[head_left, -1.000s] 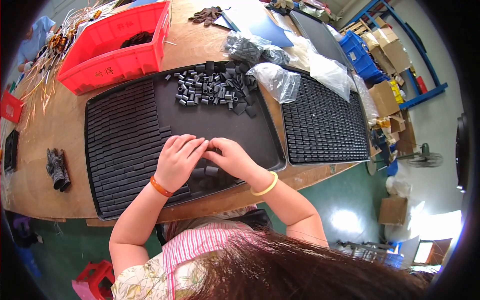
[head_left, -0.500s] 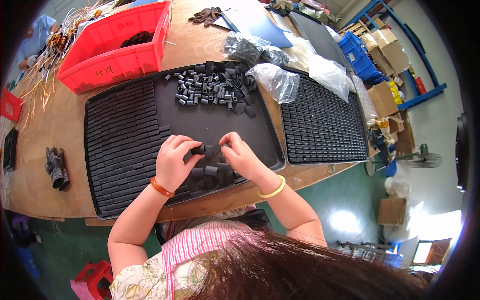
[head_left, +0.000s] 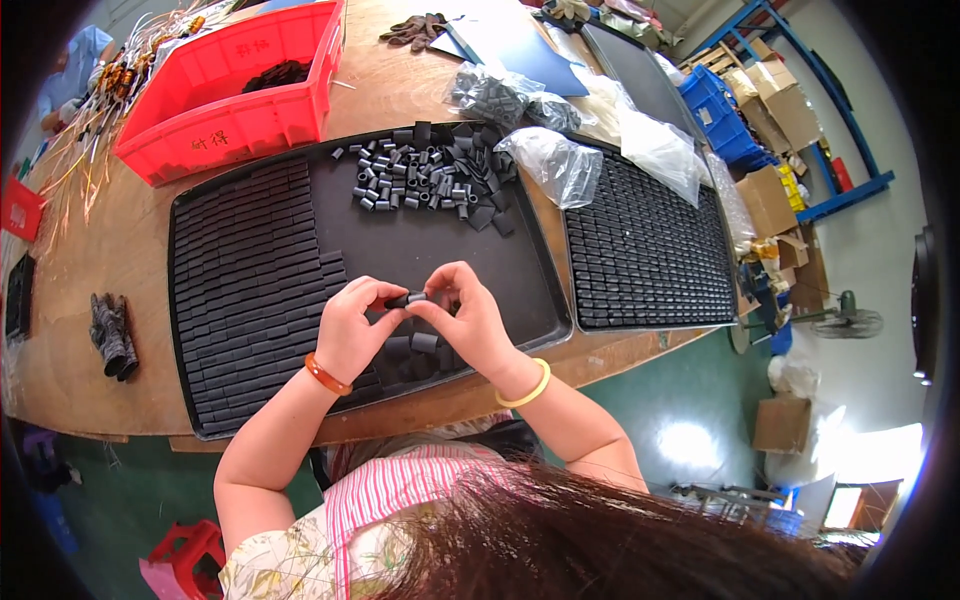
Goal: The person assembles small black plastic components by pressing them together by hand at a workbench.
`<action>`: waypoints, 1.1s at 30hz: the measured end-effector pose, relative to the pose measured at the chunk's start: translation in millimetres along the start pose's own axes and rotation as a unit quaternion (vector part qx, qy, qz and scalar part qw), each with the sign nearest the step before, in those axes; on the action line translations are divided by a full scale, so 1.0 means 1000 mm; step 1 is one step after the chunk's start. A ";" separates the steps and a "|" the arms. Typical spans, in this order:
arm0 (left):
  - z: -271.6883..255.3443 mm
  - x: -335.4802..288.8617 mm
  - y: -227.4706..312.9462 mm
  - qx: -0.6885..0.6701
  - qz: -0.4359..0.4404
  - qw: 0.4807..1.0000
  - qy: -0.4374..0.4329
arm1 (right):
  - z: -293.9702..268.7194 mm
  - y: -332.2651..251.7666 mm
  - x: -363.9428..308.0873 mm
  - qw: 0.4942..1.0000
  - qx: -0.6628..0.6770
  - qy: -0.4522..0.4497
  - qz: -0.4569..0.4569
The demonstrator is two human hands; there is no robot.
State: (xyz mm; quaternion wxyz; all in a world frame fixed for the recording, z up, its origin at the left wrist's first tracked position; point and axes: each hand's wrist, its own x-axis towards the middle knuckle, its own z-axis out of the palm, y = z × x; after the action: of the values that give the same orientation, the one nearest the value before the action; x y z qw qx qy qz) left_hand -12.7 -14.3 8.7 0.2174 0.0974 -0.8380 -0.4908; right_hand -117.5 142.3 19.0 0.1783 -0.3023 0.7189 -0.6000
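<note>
Head view, taking the hands as the middle of the clock: the left hand (head_left: 350, 318) has thumb and fingertips clamped on a short black tube (head_left: 416, 297), and the right hand (head_left: 470, 316) grips its other end, so each grip is closed and the two almost meet. Whether one piece or two come together there, I cannot tell. An orange bracelet (head_left: 327, 375) circles the left wrist and a yellow bracelet (head_left: 526, 386) the right.

Just beneath the hands, toward 6 o'clock, loose tubes (head_left: 424, 342) lie near the close edge of a large black tray (head_left: 400, 243). Tight rows of black pieces (head_left: 240, 300) fill its 9 o'clock side. At 12 o'clock sits a heap of small tubes (head_left: 405, 180), with flat black pieces (head_left: 490, 170) at 1.

Farther out on the wooden desk (head_left: 60, 375), a second tray of black pieces (head_left: 650, 255) stands at 3 o'clock, partly covered by clear plastic bags (head_left: 555, 168). A red bin (head_left: 215, 140) stands between 10 and 11, dark gloves (head_left: 115, 338) lie at 9, and a brown glove (head_left: 414, 32) at 12. Beyond the desk, a red stool (head_left: 185, 555) is at 7 and a fan (head_left: 850, 315) at 3.
</note>
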 end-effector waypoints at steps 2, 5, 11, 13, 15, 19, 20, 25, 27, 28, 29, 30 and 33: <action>0.001 0.000 -0.001 0.000 -0.003 1.000 -0.001 | 0.000 0.000 0.000 0.999 -0.035 -0.011 0.019; 0.000 0.001 0.002 -0.005 0.004 1.000 -0.001 | -0.001 0.001 0.000 0.995 -0.101 -0.007 -0.011; -0.002 0.000 0.003 0.024 0.050 0.998 0.019 | 0.005 -0.009 -0.006 0.990 -0.122 -0.012 -0.075; -0.001 0.001 0.002 0.036 0.077 0.996 0.020 | 0.005 -0.004 -0.006 0.986 -0.134 -0.007 -0.095; 0.000 0.001 0.002 0.045 0.084 0.995 0.020 | 0.005 -0.002 -0.006 0.988 -0.130 -0.011 -0.085; 0.001 -0.001 0.000 0.080 0.112 0.990 0.027 | 0.007 0.002 -0.007 0.990 -0.113 -0.009 -0.079; 0.001 0.000 0.001 0.081 0.111 0.990 0.028 | 0.007 0.002 -0.007 0.991 -0.112 -0.009 -0.080; -0.012 0.008 -0.006 0.184 0.155 0.969 0.062 | -0.006 0.017 -0.009 0.999 -0.032 0.015 -0.031; -0.030 0.020 -0.017 0.265 0.156 0.948 0.078 | -0.018 0.021 -0.013 0.999 0.017 0.017 0.037; -0.039 0.028 -0.025 0.283 0.153 0.944 0.080 | -0.023 0.022 -0.014 0.998 0.026 0.016 0.048; -0.046 0.037 -0.034 0.300 0.151 0.938 0.083 | -0.026 0.022 -0.014 0.998 0.034 0.016 0.058; -0.051 0.043 -0.042 0.334 0.152 0.926 0.083 | -0.028 0.024 -0.015 0.998 0.036 0.014 0.057; -0.058 0.047 -0.068 0.393 0.130 0.908 0.068 | -0.026 0.027 -0.018 0.997 0.047 0.017 0.052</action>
State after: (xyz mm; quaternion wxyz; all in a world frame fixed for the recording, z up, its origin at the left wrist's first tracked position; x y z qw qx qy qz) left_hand -30.6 -111.5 -13.1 0.2798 0.0977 -0.9516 -0.0814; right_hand -125.8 176.8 -3.4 0.2105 -0.2456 0.7073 -0.6286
